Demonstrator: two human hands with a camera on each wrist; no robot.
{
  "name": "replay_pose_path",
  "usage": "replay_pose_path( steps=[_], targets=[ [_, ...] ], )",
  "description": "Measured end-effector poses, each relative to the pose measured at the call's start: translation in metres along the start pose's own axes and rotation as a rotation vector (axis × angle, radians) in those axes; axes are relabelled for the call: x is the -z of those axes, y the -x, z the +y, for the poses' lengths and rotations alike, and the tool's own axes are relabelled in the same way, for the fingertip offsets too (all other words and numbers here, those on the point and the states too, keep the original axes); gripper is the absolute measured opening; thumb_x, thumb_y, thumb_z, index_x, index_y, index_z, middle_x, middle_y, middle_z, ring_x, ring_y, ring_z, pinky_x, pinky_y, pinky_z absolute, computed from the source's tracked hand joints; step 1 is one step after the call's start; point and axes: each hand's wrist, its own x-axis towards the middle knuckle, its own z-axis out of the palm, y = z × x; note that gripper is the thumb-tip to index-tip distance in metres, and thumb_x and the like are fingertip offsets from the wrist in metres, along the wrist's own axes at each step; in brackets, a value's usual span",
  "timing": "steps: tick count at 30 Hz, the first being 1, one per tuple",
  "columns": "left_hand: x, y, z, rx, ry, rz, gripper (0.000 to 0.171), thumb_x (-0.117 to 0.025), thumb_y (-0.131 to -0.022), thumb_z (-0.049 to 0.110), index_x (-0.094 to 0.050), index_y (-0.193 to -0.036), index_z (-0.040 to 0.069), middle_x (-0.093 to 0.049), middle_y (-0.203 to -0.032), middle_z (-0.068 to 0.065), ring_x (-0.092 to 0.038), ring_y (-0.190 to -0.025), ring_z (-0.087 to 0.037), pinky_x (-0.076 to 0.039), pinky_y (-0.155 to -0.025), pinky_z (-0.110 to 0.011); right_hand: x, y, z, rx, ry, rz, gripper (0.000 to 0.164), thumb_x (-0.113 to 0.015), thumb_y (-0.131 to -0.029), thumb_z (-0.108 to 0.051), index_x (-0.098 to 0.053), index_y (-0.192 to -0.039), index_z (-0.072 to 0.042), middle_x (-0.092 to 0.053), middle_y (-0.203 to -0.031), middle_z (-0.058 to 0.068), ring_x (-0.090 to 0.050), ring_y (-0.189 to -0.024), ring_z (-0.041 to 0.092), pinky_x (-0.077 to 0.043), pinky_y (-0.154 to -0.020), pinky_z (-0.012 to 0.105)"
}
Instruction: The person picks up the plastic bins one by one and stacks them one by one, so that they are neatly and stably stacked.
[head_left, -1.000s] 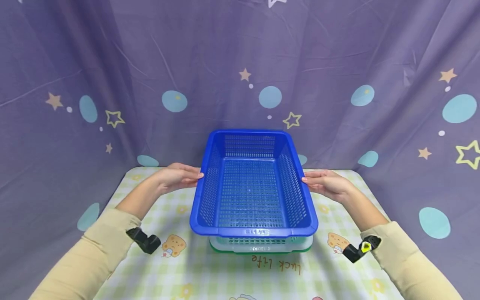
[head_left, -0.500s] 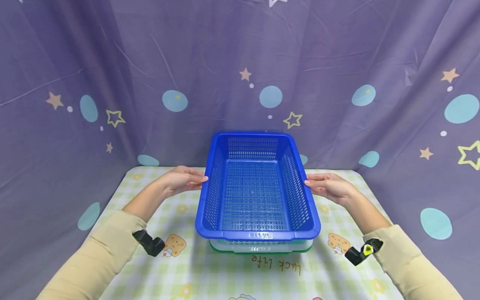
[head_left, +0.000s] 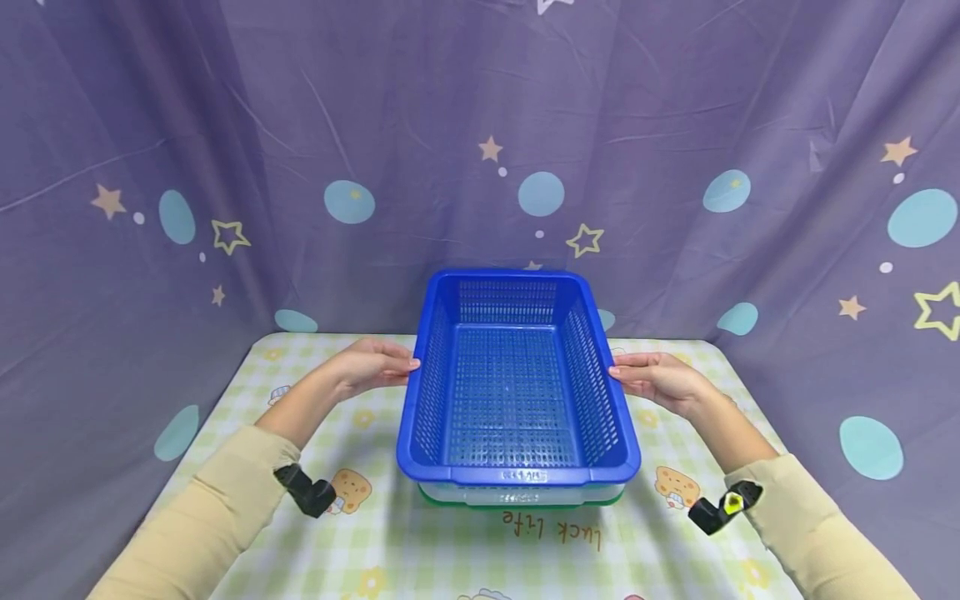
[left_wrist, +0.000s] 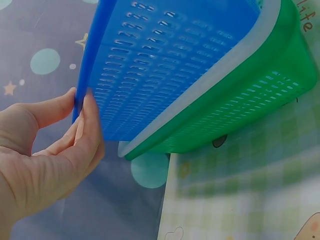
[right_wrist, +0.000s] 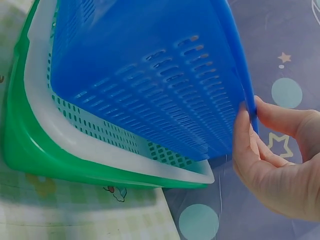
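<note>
A blue perforated plastic basket (head_left: 510, 392) is held by its two long sides over a stack of two others. My left hand (head_left: 372, 367) pinches its left rim, thumb on top and fingers beneath. On the opposite rim, my right hand (head_left: 660, 382) grips in the same way. Both wrist views show the blue basket's lower part inside the mouth of a white basket (right_wrist: 75, 142), its rim well above the white one. That white basket sits nested in a green basket (left_wrist: 235, 95) on the table. From the head view the lower two are mostly hidden.
The table (head_left: 322, 550) has a green-and-white checked cloth with cartoon prints. A purple curtain (head_left: 442, 100) with stars and ovals hangs behind and on both sides, close to the table's back edge. Each sleeve carries a black wrist camera (head_left: 306, 492).
Held in both hands, the blue basket has come down and slightly to the right over the stack, covering more of the white rim. The lower baskets have stayed put.
</note>
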Motion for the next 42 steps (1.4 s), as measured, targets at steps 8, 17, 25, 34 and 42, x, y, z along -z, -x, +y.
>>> replay_pose_path(
  steps=[8,17,25,34,42],
  targets=[
    [-0.004,-0.002,-0.005,0.014,-0.012,0.009,0.037,-0.058,-0.093,0.002,-0.048,-0.123,-0.017,-0.066,-0.082,0.005,-0.067,-0.079,-0.005,-0.059,-0.087,-0.026,0.004,-0.002,0.009,-0.005,0.016,0.021,0.025,-0.056,-0.093,0.002,-0.072,-0.087,-0.016,-0.075,-0.085,-0.006,-0.07,-0.081,0.003,-0.059,-0.08,0.018],
    [-0.008,-0.004,-0.012,0.011,-0.012,0.033,0.038,-0.059,-0.092,0.001,-0.049,-0.122,-0.019,-0.065,-0.085,0.001,-0.067,-0.078,-0.006,-0.06,-0.084,-0.026,0.007,-0.006,0.016,-0.001,0.024,0.024,0.027,-0.055,-0.093,0.003,-0.072,-0.087,-0.017,-0.075,-0.085,-0.007,-0.07,-0.082,0.003,-0.059,-0.079,0.018],
    [-0.01,-0.008,-0.018,0.011,0.016,0.039,0.042,-0.059,-0.092,-0.001,-0.045,-0.125,-0.022,-0.064,-0.085,0.0,-0.066,-0.076,-0.006,-0.06,-0.086,-0.028,0.008,-0.01,0.021,-0.011,0.034,0.049,0.027,-0.055,-0.093,0.003,-0.071,-0.085,-0.017,-0.074,-0.083,-0.007,-0.07,-0.079,0.003,-0.059,-0.078,0.018],
    [-0.01,-0.009,-0.022,0.029,0.003,0.055,0.049,-0.059,-0.092,0.001,-0.04,-0.131,-0.022,-0.065,-0.094,-0.006,-0.066,-0.079,-0.007,-0.057,-0.093,-0.033,0.007,-0.011,0.026,-0.008,0.011,0.068,0.027,-0.054,-0.092,0.005,-0.07,-0.085,-0.016,-0.073,-0.081,-0.006,-0.069,-0.078,0.003,-0.06,-0.076,0.019],
    [-0.01,-0.012,-0.028,0.023,0.012,0.045,0.047,-0.059,-0.092,0.001,-0.043,-0.13,-0.021,-0.066,-0.091,-0.003,-0.067,-0.08,-0.007,-0.059,-0.089,-0.031,0.007,-0.012,0.03,-0.005,0.023,0.079,0.025,-0.056,-0.092,0.004,-0.069,-0.086,-0.016,-0.074,-0.083,-0.006,-0.069,-0.079,0.003,-0.06,-0.077,0.019]
  ],
)
